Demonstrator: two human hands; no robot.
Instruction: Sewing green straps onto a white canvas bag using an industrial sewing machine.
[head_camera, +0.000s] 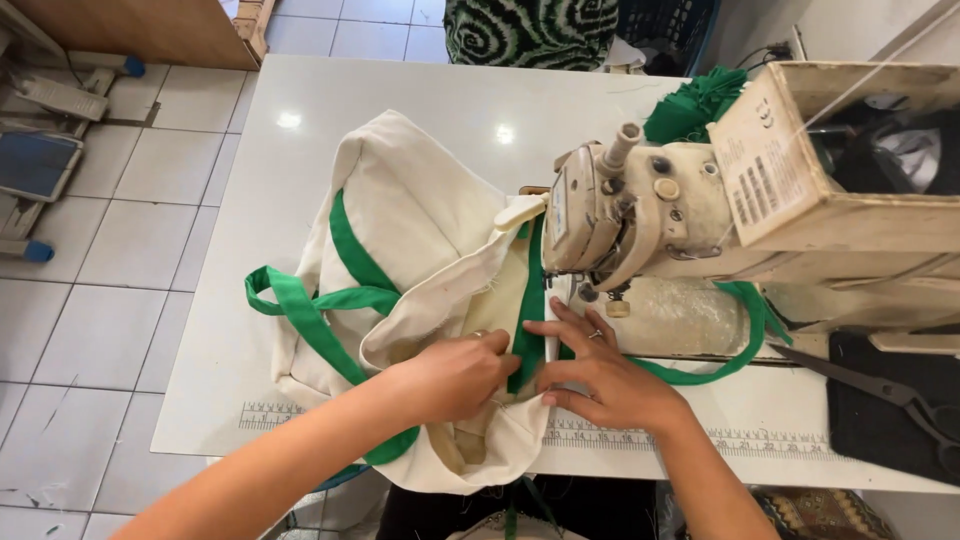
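Left hand (455, 375) pinching green strap (527, 340) on cloth bag (410, 230); right hand (600, 375) beside, flat, pressing it before sewing machine (640, 210).

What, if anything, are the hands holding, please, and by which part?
Both hands, left hand and right hand, press the cream bag at its green strap near the opening edge.

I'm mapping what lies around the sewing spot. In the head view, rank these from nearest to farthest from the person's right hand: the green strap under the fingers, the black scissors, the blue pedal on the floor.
1. Green strap: right under the right hand, at the machine's foot.
2. Black scissors: on the table's right side, on a dark mat.
3. Blue pedal: on the floor, far left.
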